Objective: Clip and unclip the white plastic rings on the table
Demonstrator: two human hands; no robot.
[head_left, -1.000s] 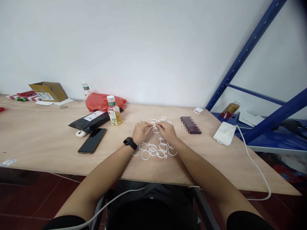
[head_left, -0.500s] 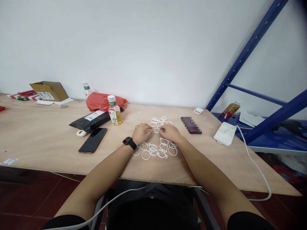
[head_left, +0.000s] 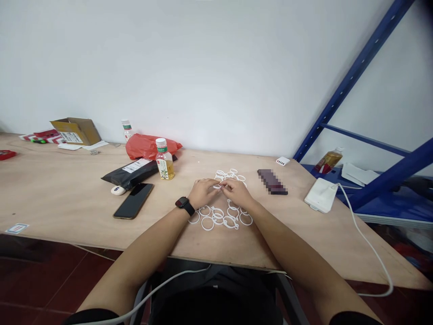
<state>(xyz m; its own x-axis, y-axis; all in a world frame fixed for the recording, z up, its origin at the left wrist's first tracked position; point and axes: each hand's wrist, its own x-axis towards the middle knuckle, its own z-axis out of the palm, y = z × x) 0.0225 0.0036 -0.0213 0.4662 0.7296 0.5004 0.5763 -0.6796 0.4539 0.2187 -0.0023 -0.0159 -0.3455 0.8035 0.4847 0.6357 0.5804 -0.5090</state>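
My left hand (head_left: 203, 192), with a black watch (head_left: 184, 205) on its wrist, and my right hand (head_left: 238, 192) meet over the wooden table (head_left: 67, 198). Both pinch one white plastic ring (head_left: 221, 184) between their fingertips. A loose cluster of white rings (head_left: 233, 174) lies just beyond my fingers. A chain of joined white rings (head_left: 219, 217) lies on the table below my hands, between my wrists.
A black phone (head_left: 133, 201), a black parcel (head_left: 133, 170), a tea bottle (head_left: 164, 160) and a red bag (head_left: 147, 145) sit to the left. A dark pixelated object (head_left: 272, 181), a white charger (head_left: 320, 195) with cable and blue shelving (head_left: 382, 174) are to the right.
My hands stay together on the ring with small finger movements. The view has shifted slightly down and to the left, so everything sits a little lower and to the right in the picture.
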